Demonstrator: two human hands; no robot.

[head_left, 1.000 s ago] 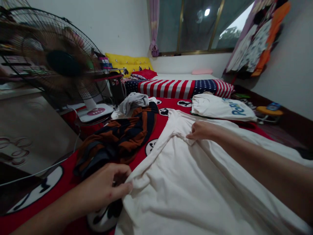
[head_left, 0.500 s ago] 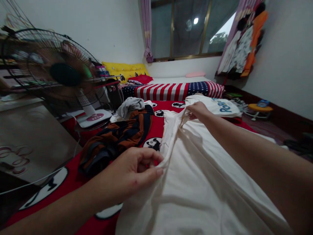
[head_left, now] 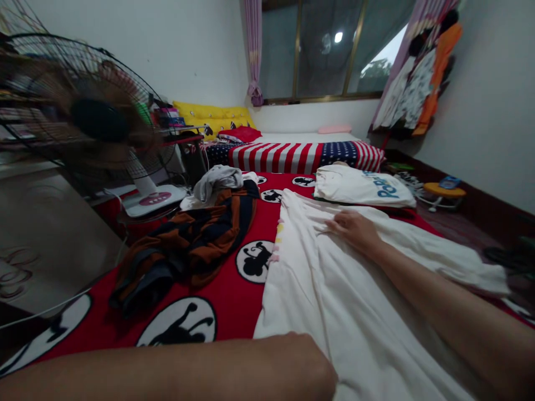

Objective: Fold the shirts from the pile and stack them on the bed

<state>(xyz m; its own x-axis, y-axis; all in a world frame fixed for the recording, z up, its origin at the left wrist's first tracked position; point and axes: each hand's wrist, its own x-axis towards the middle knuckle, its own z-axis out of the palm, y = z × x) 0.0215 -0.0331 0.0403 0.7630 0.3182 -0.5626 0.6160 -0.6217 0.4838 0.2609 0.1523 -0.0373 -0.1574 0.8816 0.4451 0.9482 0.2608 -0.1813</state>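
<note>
A white long-sleeved shirt (head_left: 301, 278) lies spread on the red bedspread, a small patch of yellow and pink showing along its left edge. One sleeve stretches out to the right. Toward the far part of the shirt, my right hand (head_left: 353, 228) is closed on the cloth, and wrinkles run out from its fingertips. Low in the view, my left hand (head_left: 307, 362) is curled over the near part of the shirt. Its fingertips are hidden, but creases in the cloth lead to it.
A rumpled brown-and-black striped garment (head_left: 200, 239) and a grey cloth (head_left: 219, 181) lie left on the red bedspread (head_left: 234, 301). Beyond the shirt is a folded white garment with blue lettering (head_left: 363, 186). A fan (head_left: 100, 120) stands left; a small orange stool (head_left: 445, 189) stands right.
The shirt, bunched and lifted along its edge before, now lies flatter and wider. My right hand has come down and nearer; my left hand has moved toward me and to the right.
</note>
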